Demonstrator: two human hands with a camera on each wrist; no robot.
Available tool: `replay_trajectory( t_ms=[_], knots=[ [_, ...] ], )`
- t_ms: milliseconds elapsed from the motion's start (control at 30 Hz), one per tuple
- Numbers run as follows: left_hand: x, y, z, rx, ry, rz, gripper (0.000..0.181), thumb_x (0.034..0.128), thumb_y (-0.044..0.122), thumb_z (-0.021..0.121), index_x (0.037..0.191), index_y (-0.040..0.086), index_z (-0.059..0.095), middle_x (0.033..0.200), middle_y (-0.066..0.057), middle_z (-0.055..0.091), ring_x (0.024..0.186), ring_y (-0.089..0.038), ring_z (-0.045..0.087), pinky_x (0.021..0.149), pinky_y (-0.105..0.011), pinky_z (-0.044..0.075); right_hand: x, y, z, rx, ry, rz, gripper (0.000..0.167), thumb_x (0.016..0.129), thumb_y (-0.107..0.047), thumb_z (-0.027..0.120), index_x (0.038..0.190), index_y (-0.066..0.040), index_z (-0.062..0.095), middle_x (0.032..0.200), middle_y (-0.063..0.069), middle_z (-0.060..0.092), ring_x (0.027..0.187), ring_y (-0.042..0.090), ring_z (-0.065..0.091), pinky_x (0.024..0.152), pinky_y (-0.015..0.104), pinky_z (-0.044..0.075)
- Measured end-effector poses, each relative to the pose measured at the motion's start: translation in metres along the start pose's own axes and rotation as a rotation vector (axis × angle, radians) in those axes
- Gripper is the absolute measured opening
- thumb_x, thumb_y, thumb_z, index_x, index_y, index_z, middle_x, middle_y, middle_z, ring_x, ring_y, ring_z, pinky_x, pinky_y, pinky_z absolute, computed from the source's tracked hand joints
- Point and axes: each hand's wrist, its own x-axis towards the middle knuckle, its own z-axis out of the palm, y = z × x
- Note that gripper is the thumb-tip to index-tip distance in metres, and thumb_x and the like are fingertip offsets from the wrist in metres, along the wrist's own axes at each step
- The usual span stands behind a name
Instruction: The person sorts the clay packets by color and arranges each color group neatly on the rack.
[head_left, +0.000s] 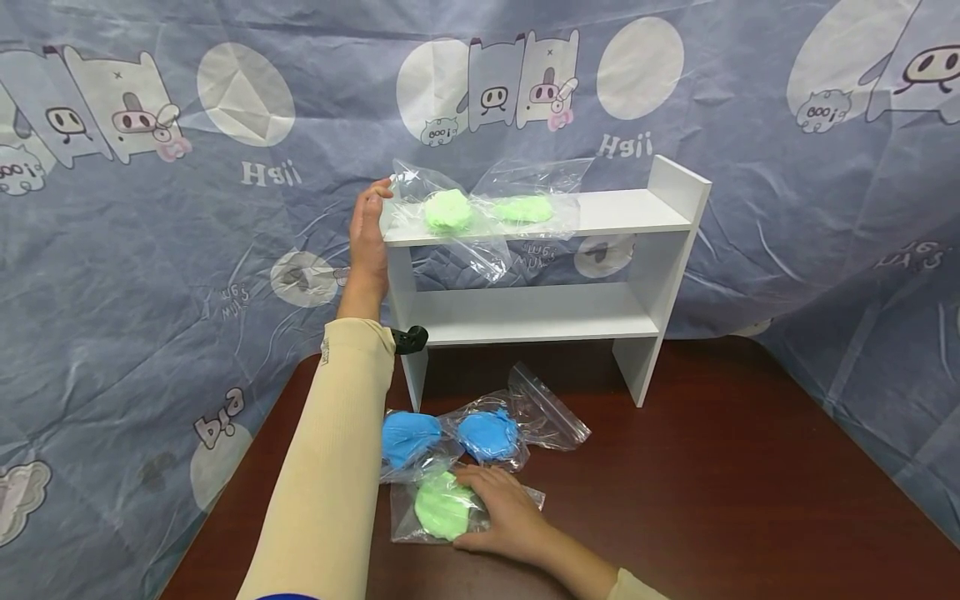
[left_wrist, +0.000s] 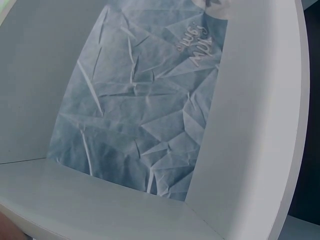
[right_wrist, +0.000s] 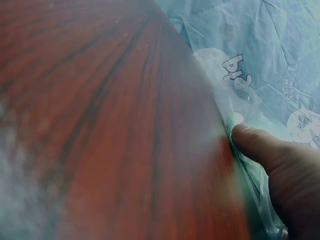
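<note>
My left hand [head_left: 369,237] [left_wrist: 11,229] grips the upper left side panel of the white shelf [head_left: 528,314] [left_wrist: 250,110]. Low in the head view, my right hand [head_left: 510,517] [right_wrist: 295,180] spans the right part of a clear bag with a flat green lump [head_left: 442,506], thumb near its lower edge and fingers on its upper edge. The right wrist view shows the thumb against the bag's plastic [right_wrist: 255,187]. Two bagged green lumps, a left one [head_left: 448,212] and a right one [head_left: 525,209], lie on the top shelf board.
Two blue lumps in clear bags, a left one [head_left: 409,437] and a right one [head_left: 488,434], lie on the dark red table [head_left: 712,483] just beyond the green bag. A patterned cloth [head_left: 337,100] hangs behind the shelf and around the table's sides.
</note>
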Motion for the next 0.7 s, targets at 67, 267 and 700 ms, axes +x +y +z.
replay_trajectory(
  t_ms=[67,267,700],
  knots=[
    [0.0,0.0,0.0,-0.002,-0.002,-0.001,0.026,0.1005,0.035,0.039,0.105,0.017,0.057,0.149,0.002,0.052,0.144,-0.009,0.035,0.118,-0.031,0.018,0.0,0.0,0.0,0.008,-0.003,0.004,0.079,0.073,-0.052,0.082,0.137,-0.014,0.056,0.147,0.003,0.056,0.135,0.029,0.051,0.114,0.054,0.036],
    [0.0,0.0,0.0,-0.005,-0.001,0.003,0.028,0.0999,0.035,0.04,0.106,0.013,0.057,0.149,0.001,0.052,0.144,-0.009,0.035,0.118,-0.03,0.019,-0.001,0.001,-0.001,0.026,-0.001,-0.004,0.076,0.072,-0.048,0.083,0.135,-0.014,0.058,0.143,0.003,0.059,0.136,0.025,0.052,0.116,0.054,0.034],
    [0.0,0.0,0.0,-0.005,0.012,-0.019,0.021,0.0996,0.037,0.04,0.1,0.024,0.057,0.149,0.003,0.052,0.143,-0.009,0.035,0.119,-0.029,0.018,-0.003,-0.004,-0.012,0.137,-0.011,-0.079,0.058,0.075,-0.039,0.085,0.121,-0.013,0.061,0.142,0.003,0.061,0.132,0.021,0.056,0.114,0.056,0.036]
  ],
)
